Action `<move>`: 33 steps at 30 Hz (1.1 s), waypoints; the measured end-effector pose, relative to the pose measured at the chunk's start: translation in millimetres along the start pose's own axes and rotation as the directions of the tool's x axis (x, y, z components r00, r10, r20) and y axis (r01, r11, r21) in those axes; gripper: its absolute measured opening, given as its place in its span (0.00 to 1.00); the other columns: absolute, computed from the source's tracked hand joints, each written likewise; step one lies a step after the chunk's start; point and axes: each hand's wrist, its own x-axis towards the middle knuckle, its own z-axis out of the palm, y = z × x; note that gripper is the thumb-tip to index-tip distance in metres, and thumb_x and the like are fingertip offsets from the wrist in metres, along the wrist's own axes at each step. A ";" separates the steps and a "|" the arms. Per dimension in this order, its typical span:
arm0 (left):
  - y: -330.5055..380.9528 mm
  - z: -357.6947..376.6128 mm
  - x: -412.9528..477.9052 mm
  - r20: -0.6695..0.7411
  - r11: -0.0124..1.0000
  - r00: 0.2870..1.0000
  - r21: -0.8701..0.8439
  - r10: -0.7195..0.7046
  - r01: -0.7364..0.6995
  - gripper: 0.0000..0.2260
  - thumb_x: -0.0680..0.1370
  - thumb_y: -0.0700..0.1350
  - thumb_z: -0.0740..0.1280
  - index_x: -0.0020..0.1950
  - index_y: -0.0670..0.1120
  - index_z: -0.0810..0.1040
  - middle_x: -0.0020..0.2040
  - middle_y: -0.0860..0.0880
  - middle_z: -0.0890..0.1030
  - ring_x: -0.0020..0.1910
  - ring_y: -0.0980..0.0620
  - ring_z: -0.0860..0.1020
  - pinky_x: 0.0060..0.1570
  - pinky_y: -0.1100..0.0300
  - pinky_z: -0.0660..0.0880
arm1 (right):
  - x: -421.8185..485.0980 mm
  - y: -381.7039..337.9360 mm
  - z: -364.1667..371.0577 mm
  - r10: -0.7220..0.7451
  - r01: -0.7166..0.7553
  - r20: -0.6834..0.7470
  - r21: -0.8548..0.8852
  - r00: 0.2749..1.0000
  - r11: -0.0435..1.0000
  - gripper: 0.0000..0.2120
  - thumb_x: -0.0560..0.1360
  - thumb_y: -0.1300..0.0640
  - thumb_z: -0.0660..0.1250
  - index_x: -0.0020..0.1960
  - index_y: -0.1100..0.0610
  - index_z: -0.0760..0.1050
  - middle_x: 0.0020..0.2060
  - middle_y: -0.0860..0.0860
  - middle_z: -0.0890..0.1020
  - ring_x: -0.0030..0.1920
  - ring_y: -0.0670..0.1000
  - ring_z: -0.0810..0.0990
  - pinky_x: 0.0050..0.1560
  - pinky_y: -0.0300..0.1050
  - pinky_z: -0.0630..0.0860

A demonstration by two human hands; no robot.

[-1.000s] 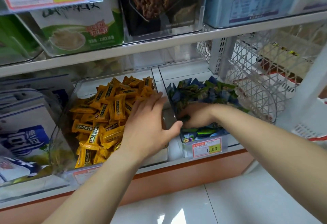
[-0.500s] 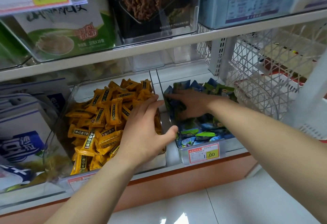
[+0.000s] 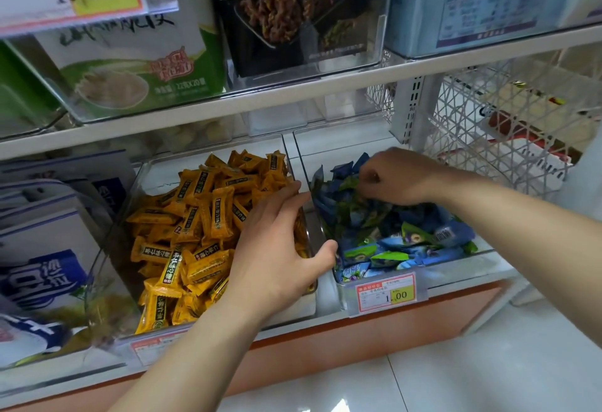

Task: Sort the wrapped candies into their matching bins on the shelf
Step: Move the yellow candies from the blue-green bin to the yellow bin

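Observation:
Two clear bins stand side by side on the lower shelf. The left bin (image 3: 107, 248) is heaped with orange wrapped candies (image 3: 202, 226). The right bin (image 3: 329, 235) holds blue and green wrapped candies (image 3: 391, 232). My left hand (image 3: 280, 248) rests flat over the wall between the two bins, fingers straight over the orange pile, thumb against the right bin. My right hand (image 3: 394, 177) is at the back of the right bin, fingers curled down into the blue and green candies. What the fingertips hold is hidden.
A price tag (image 3: 386, 292) reading 1.00 hangs on the right bin's front. Boxes (image 3: 39, 248) stand left of the bins. A white lattice basket (image 3: 498, 131) is on the right. The upper shelf (image 3: 293, 85) carries more clear bins with packaged goods close overhead.
My right hand moved from the front of the blue and green pile toward the back and curled its fingers. My left hand stayed on the bin wall.

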 end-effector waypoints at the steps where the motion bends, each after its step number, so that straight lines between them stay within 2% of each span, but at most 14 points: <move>1: 0.6 0.0 0.3 0.001 1.000 1.000 -0.001 -0.004 0.004 0.36 0.68 0.69 0.60 0.73 0.57 0.67 0.75 0.60 0.64 0.73 0.59 0.60 0.69 0.63 0.55 | 7.0 -1.8 2.5 -0.019 0.019 -0.065 0.002 0.998 1.000 0.10 0.77 0.46 0.65 0.42 0.50 0.79 0.40 0.49 0.80 0.43 0.54 0.80 0.39 0.46 0.72; 2: 1.4 0.0 0.5 0.002 1.000 1.000 0.000 -0.008 0.008 0.36 0.68 0.69 0.61 0.73 0.57 0.67 0.75 0.60 0.64 0.73 0.58 0.60 0.69 0.63 0.55 | 13.6 -5.0 6.1 -0.036 0.036 -0.056 0.009 0.998 0.999 0.10 0.76 0.44 0.65 0.51 0.49 0.80 0.50 0.49 0.80 0.52 0.55 0.80 0.47 0.48 0.75; 4: 2.3 -0.4 0.4 0.005 1.000 1.000 0.002 -0.009 0.009 0.35 0.68 0.68 0.61 0.74 0.57 0.67 0.75 0.60 0.63 0.73 0.59 0.60 0.70 0.63 0.55 | 25.7 -13.5 21.3 0.042 -0.028 0.182 -0.077 0.982 0.997 0.30 0.74 0.34 0.64 0.73 0.44 0.68 0.73 0.51 0.68 0.71 0.57 0.68 0.68 0.56 0.68; 6: 2.3 -1.3 -0.3 0.012 1.000 1.000 -0.004 -0.013 0.013 0.36 0.68 0.68 0.62 0.74 0.57 0.66 0.76 0.61 0.62 0.74 0.59 0.59 0.71 0.63 0.55 | 30.7 -25.0 41.0 0.149 -0.072 0.371 -0.213 0.917 0.974 0.38 0.72 0.27 0.58 0.78 0.39 0.55 0.81 0.48 0.50 0.79 0.59 0.52 0.75 0.62 0.54; 8: 1.8 -2.1 -0.6 0.020 1.000 1.000 -0.019 -0.019 0.019 0.37 0.68 0.68 0.61 0.75 0.57 0.66 0.76 0.61 0.62 0.74 0.60 0.59 0.72 0.62 0.57 | 27.7 -34.3 49.4 0.101 -0.017 0.421 -0.200 0.901 0.980 0.38 0.72 0.28 0.57 0.79 0.37 0.54 0.81 0.47 0.49 0.79 0.59 0.51 0.75 0.62 0.54; 11: 0.3 -2.8 -0.8 0.022 1.000 1.000 -0.021 -0.018 0.018 0.37 0.67 0.68 0.61 0.75 0.56 0.66 0.76 0.61 0.62 0.74 0.60 0.60 0.72 0.62 0.57 | 10.3 -36.8 40.9 -0.010 0.044 0.406 -0.074 0.914 0.996 0.37 0.71 0.33 0.62 0.78 0.39 0.58 0.77 0.47 0.63 0.73 0.54 0.66 0.68 0.51 0.68; 15: 0.0 -2.4 -0.6 0.015 1.000 1.000 -0.014 -0.013 0.014 0.37 0.68 0.68 0.60 0.75 0.56 0.66 0.76 0.61 0.62 0.74 0.60 0.59 0.71 0.63 0.56 | -19.0 -20.5 12.7 -0.057 0.006 0.414 0.123 0.909 0.992 0.27 0.74 0.36 0.65 0.72 0.34 0.66 0.69 0.38 0.72 0.68 0.46 0.71 0.60 0.41 0.67; 18: 0.3 -2.6 0.2 0.018 1.000 1.000 -0.023 -0.011 0.011 0.38 0.67 0.69 0.59 0.75 0.56 0.66 0.76 0.61 0.63 0.74 0.60 0.59 0.71 0.63 0.55 | -21.1 -2.8 -10.5 -0.017 -0.028 0.192 0.225 0.981 0.974 0.11 0.77 0.39 0.65 0.57 0.39 0.81 0.51 0.34 0.81 0.52 0.40 0.79 0.49 0.38 0.70; 20: 0.5 -2.6 0.4 0.019 0.999 1.000 -0.030 -0.011 0.011 0.38 0.67 0.69 0.60 0.75 0.56 0.66 0.76 0.60 0.63 0.74 0.60 0.60 0.71 0.63 0.56 | -16.1 11.8 -18.6 0.057 -0.049 -0.043 0.171 0.997 0.984 0.08 0.78 0.42 0.66 0.45 0.43 0.81 0.41 0.38 0.82 0.44 0.42 0.80 0.41 0.40 0.70; 22: 1.0 -2.3 0.9 0.020 0.999 1.000 -0.033 -0.013 0.014 0.37 0.67 0.68 0.61 0.75 0.56 0.66 0.75 0.60 0.64 0.73 0.59 0.60 0.71 0.63 0.55 | -10.1 25.0 -19.5 0.105 -0.083 -0.134 0.155 0.985 0.984 0.06 0.78 0.47 0.66 0.44 0.43 0.80 0.41 0.39 0.81 0.44 0.44 0.80 0.40 0.40 0.70; 27: 1.2 -2.3 1.7 0.022 0.999 1.000 -0.034 -0.017 0.018 0.37 0.67 0.68 0.61 0.75 0.56 0.67 0.75 0.60 0.64 0.73 0.59 0.60 0.72 0.62 0.56 | -2.4 10.9 -5.2 0.006 0.005 -0.071 0.152 0.997 0.988 0.10 0.76 0.49 0.70 0.57 0.46 0.81 0.50 0.44 0.83 0.50 0.46 0.80 0.51 0.43 0.75; 30: 1.4 -2.1 1.9 0.023 0.999 1.000 -0.032 -0.017 0.018 0.38 0.66 0.69 0.60 0.74 0.56 0.66 0.75 0.61 0.63 0.73 0.59 0.60 0.72 0.62 0.57 | 0.2 -18.0 13.7 -0.010 -0.008 0.229 0.079 0.973 0.997 0.18 0.73 0.39 0.69 0.61 0.43 0.78 0.52 0.40 0.81 0.52 0.46 0.80 0.48 0.40 0.74; 31: 0.9 -1.9 1.9 0.022 0.999 1.000 -0.028 -0.017 0.017 0.37 0.66 0.69 0.60 0.74 0.57 0.66 0.75 0.61 0.63 0.73 0.59 0.60 0.71 0.62 0.57 | 3.5 -26.2 19.4 0.058 -0.053 0.357 -0.024 0.932 0.998 0.24 0.72 0.34 0.68 0.64 0.43 0.77 0.54 0.41 0.80 0.53 0.48 0.79 0.47 0.41 0.74; 33: -0.3 -1.4 1.5 0.023 1.000 1.000 -0.022 -0.016 0.016 0.37 0.67 0.68 0.60 0.75 0.57 0.66 0.75 0.61 0.63 0.73 0.60 0.60 0.71 0.62 0.57 | 13.0 -35.8 26.3 0.213 -0.125 0.463 -0.213 0.861 0.969 0.32 0.69 0.30 0.65 0.67 0.47 0.76 0.57 0.47 0.80 0.52 0.51 0.79 0.43 0.42 0.75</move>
